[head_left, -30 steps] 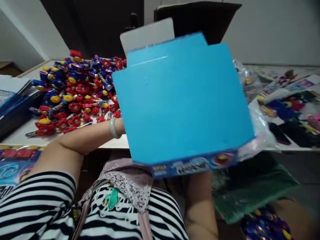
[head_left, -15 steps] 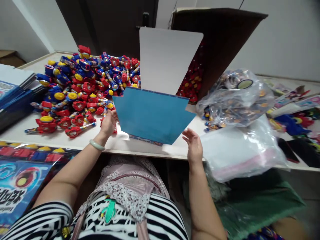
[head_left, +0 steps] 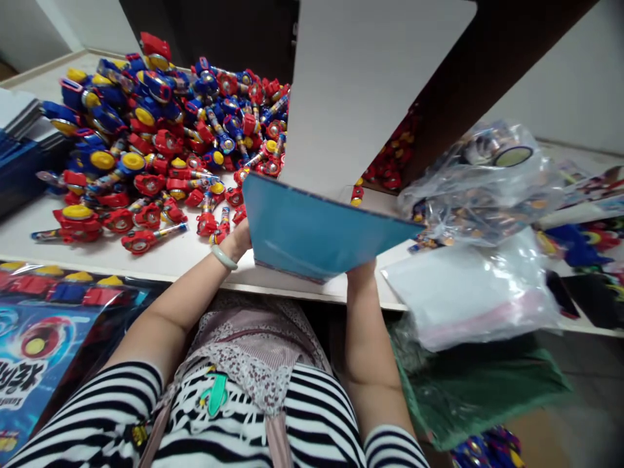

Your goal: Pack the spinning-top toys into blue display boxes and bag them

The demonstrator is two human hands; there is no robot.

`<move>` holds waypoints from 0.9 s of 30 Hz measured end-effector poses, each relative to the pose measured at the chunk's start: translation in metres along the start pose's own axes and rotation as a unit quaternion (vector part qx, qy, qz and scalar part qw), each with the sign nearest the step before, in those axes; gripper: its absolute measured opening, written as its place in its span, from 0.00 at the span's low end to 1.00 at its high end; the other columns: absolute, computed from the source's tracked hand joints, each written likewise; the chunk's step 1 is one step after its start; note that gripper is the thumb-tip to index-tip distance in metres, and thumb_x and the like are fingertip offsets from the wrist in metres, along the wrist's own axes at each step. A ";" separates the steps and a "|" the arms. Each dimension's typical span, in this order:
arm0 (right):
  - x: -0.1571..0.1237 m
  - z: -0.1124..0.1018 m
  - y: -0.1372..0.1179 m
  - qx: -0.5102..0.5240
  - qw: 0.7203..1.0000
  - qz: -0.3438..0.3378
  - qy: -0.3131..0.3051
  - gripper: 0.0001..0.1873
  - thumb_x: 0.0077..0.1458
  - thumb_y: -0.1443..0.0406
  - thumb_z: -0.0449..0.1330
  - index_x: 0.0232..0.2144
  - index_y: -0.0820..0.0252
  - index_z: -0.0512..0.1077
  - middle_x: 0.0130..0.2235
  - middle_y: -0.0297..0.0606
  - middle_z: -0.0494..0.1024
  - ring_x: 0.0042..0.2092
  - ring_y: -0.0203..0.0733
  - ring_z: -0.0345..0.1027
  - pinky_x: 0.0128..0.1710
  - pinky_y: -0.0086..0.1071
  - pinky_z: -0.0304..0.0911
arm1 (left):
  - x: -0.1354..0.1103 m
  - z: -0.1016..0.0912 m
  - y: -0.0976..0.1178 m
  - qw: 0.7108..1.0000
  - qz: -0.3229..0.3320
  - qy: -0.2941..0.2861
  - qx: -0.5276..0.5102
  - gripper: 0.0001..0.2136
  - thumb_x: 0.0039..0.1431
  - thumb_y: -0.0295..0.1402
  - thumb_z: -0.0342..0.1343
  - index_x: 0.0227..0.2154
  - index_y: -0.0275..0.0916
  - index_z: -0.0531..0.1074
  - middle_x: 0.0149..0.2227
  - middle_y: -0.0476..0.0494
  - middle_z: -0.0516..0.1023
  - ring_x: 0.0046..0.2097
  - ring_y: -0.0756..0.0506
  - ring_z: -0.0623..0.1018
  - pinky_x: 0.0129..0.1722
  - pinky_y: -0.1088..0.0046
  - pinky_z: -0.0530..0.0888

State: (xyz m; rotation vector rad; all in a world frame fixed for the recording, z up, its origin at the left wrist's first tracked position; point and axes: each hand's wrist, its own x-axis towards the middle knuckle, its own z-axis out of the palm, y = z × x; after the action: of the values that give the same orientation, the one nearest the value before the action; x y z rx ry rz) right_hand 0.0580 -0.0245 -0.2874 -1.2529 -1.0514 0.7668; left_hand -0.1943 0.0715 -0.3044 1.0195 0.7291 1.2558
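Note:
A folded card sheet stands in front of me, with a blue panel (head_left: 316, 234) facing me and a tall white panel (head_left: 361, 84) rising behind it. My left hand (head_left: 238, 239) grips the blue panel's left side, its fingers mostly hidden behind the card. At the lower right, my right hand (head_left: 361, 270) holds the card from behind, fingers also covered. Close to my left hand lie red toy launchers (head_left: 207, 221) with clear tubes, at the edge of a large heap of red, blue and yellow toys (head_left: 160, 140).
A brown carton (head_left: 482, 78) with red toys inside stands behind the card. To the right are a clear bag of toys (head_left: 487, 182) and white plastic bags (head_left: 472, 286). Dark blue folded boxes (head_left: 19, 162) and a printed toy pack (head_left: 43, 344) are left. A green sack (head_left: 487, 383) sits below.
Both hands have moved inward from beside the card to its sides, fingers passing behind it. The side flaps have turned back, and the white panel leans closer and looks larger.

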 end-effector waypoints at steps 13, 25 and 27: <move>0.064 -0.013 -0.015 -0.298 0.950 -0.083 0.034 0.39 0.53 0.49 0.59 0.62 0.62 0.66 0.44 0.46 0.79 0.41 0.45 0.73 0.45 0.41 0.71 | 0.016 0.004 -0.020 0.931 0.188 0.060 0.308 0.29 0.64 0.63 0.45 0.34 0.39 0.72 0.40 0.39 0.74 0.46 0.41 0.74 0.55 0.61 0.72; 0.160 0.004 -0.068 -0.589 0.723 0.126 -0.338 0.18 0.68 0.59 0.53 0.45 0.65 0.78 0.22 0.40 0.78 0.25 0.41 0.74 0.30 0.33 0.68 | 0.007 0.007 -0.036 0.804 0.238 -0.015 0.545 0.24 0.73 0.38 0.42 0.65 0.30 0.60 0.67 0.21 0.61 0.71 0.34 0.60 0.70 0.49 0.61; 0.161 0.025 -0.059 -0.679 0.666 0.076 -0.298 0.16 0.64 0.59 0.57 0.37 0.67 0.80 0.25 0.49 0.80 0.33 0.51 0.79 0.38 0.43 0.72 | 0.006 0.012 -0.038 0.753 0.222 -0.062 0.617 0.23 0.71 0.36 0.46 0.63 0.27 0.64 0.67 0.18 0.60 0.72 0.30 0.58 0.70 0.44 0.59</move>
State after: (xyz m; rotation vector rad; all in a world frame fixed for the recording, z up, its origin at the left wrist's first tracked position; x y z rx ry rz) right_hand 0.0877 0.1204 -0.1976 -2.4464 -2.2956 0.4125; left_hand -0.1668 0.0745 -0.3337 2.4548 1.3011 0.9729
